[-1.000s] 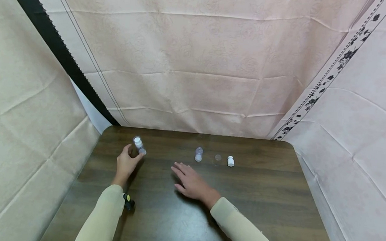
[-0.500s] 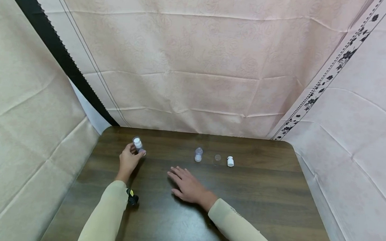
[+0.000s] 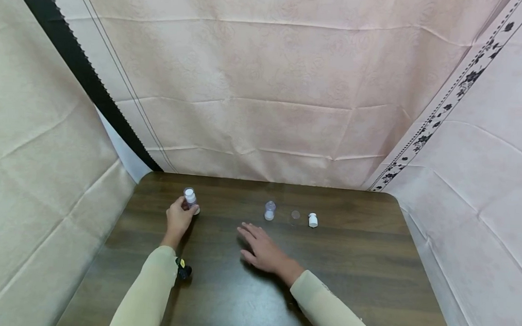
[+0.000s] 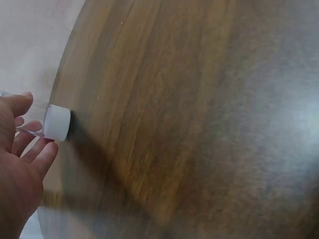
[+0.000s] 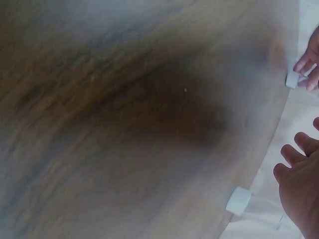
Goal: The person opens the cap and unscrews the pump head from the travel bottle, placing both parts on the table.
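Note:
My left hand [image 3: 178, 221] holds a small clear container [image 3: 191, 201] near the table's back left, thumb on one side and fingers on the other. A white piece shows at its upper end. In the left wrist view its white cap [image 4: 57, 122] faces down at the table surface. My right hand [image 3: 263, 249] is low over the middle of the table, palm down, fingers extended and holding nothing. Beyond it stands a similar clear container [image 3: 269, 210], its white cap [image 5: 239, 201] downward. Whether the right hand touches the table cannot be told.
A thin clear disc [image 3: 295, 215] lies right of the second container, and a small white bottle [image 3: 313, 220] stands farther right. The brown wooden table [image 3: 361, 264] has pale cloth [image 3: 263, 109] hanging behind it and on both sides.
My left fingers and thumb have closed in around the clear container, which has shifted slightly right and nearer. My right hand drew back a little, then moved slightly right. The other objects have stayed put.

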`<act>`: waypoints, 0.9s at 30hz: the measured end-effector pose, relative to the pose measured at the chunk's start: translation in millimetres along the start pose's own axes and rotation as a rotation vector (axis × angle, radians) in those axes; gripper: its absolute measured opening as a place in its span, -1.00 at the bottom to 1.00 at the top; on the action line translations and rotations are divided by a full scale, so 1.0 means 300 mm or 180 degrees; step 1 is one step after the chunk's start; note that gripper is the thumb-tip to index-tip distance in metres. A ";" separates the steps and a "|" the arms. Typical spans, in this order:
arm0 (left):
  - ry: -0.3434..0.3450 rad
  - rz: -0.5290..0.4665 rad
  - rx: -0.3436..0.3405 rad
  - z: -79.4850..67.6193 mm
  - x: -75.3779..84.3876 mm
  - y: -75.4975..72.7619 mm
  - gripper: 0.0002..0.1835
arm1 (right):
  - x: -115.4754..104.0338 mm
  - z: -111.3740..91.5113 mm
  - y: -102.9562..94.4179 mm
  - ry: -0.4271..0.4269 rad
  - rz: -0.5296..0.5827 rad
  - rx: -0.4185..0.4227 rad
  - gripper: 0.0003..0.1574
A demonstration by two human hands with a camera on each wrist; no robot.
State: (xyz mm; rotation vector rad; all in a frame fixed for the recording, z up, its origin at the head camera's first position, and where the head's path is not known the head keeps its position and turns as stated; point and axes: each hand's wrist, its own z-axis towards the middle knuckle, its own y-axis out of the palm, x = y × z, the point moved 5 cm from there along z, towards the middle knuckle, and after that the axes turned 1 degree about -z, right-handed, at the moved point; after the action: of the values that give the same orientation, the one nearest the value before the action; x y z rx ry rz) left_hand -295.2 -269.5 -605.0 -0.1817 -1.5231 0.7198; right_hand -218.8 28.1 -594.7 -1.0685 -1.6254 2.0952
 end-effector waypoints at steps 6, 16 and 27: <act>0.0276 -0.0004 0.0134 -0.051 0.032 -0.006 -0.59 | 0.027 -0.036 -0.043 0.0093 0.0058 0.0168 -0.19; 0.0700 -0.0022 0.0107 -0.116 0.100 0.031 -0.59 | 0.062 -0.108 -0.105 0.0261 0.0342 0.0299 -0.19; 0.1356 -0.0031 0.0137 -0.191 0.211 0.079 -0.60 | 0.110 -0.197 -0.153 0.0426 0.0462 0.0484 -0.18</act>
State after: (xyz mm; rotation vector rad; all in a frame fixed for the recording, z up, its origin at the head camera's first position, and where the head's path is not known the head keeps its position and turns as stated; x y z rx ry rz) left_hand -255.6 -198.8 -569.0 -0.2764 -1.1011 0.6567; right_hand -210.1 105.6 -570.5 -1.2784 -1.3404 2.1457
